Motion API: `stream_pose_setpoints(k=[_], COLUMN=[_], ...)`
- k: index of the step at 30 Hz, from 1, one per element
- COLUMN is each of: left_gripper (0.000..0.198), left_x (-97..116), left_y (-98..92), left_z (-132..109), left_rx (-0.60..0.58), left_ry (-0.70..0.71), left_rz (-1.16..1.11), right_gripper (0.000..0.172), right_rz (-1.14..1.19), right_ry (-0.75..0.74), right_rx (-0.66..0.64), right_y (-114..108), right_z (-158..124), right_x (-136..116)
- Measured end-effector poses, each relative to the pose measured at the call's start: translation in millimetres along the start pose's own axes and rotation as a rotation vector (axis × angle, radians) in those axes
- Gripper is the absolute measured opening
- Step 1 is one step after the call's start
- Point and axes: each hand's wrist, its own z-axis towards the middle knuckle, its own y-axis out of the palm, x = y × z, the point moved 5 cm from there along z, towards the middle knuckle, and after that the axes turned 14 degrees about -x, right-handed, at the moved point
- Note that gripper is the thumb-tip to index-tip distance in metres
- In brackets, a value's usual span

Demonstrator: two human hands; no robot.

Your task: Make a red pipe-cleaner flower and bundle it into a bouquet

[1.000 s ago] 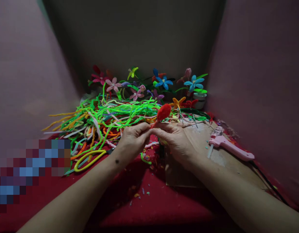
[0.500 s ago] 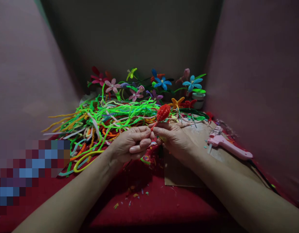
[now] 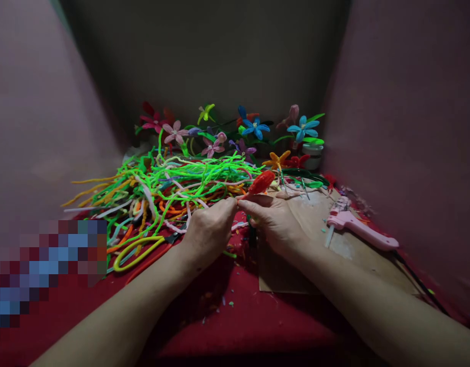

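A red pipe-cleaner flower bud point(image 3: 262, 182) tilts up and to the right above the fingertips of both hands. My left hand point(image 3: 210, 228) is closed in a pinch at the lower end of its short stem, back of the hand turned up. Thumb and fingers of my right hand point(image 3: 273, 218) pinch the same stem just below the bud. Fingertips of the two hands meet there, hiding the stem's end. Behind my left hand spreads a tangled heap of pipe cleaners point(image 3: 204, 178), mostly bright green.
A pink glue gun point(image 3: 364, 232) lies on a cardboard sheet point(image 3: 286, 278) at right. Yellow-handled scissors point(image 3: 122, 266) rest left of my left wrist. Finished pipe-cleaner flowers point(image 3: 255, 128) and a white jar point(image 3: 313, 154) stand at the back. Scraps dot the red cloth point(image 3: 253, 326).
The bud has tipped over to the right and now shows its side. My left hand has rolled, turning its back upward with the fingers curled in. My right hand stays nearly in place.
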Motion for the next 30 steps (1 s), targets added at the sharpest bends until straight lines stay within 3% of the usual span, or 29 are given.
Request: stream_pose_setpoints(k=[3,8,13,18,21,23,26,30], left_gripper=[0.019,0.021,0.013,0.015,0.017,0.021,0.024,0.014], left_x=[-7.3,-7.7,-5.2,-7.9,-7.7,-6.7,-8.5,-8.1], left_y=[-8.2,-1.5,7.9,14.2,11.7,8.2,1.2,-5.4], left_z=[2.6,4.3,3.5,1.0,1.8,3.7,7.2,6.5], left_rx=[-0.016,-0.239,-0.363,-0.474,-0.494,-0.485,-0.392,-0.114], left_ry=[-0.164,-0.438,-0.456,-0.382,-0.376,-0.381,-0.337,-0.168], left_rz=[-0.355,-1.15,-1.626,-1.826,-1.787,-1.64,-1.124,-0.339], right_gripper=[0.007,0.008,0.004,0.01,0.008,0.004,0.004,0.012], right_rz=[-0.121,-0.162,0.046,0.075,0.045,0.023,0.027,0.051], right_ry=[-0.066,-0.07,-0.006,-0.005,-0.048,-0.09,-0.093,-0.062], right_rx=[-0.081,-0.163,-0.173,-0.183,-0.155,-0.128,-0.077,0.004], right_y=[4.7,7.6,0.2,0.9,2.3,2.0,-0.7,-6.2], right_z=[-1.1,-1.2,5.8,6.3,4.4,3.9,4.3,5.1], right_x=[-8.2,-14.5,-2.4,-2.1,-5.9,-8.4,-6.8,1.1])
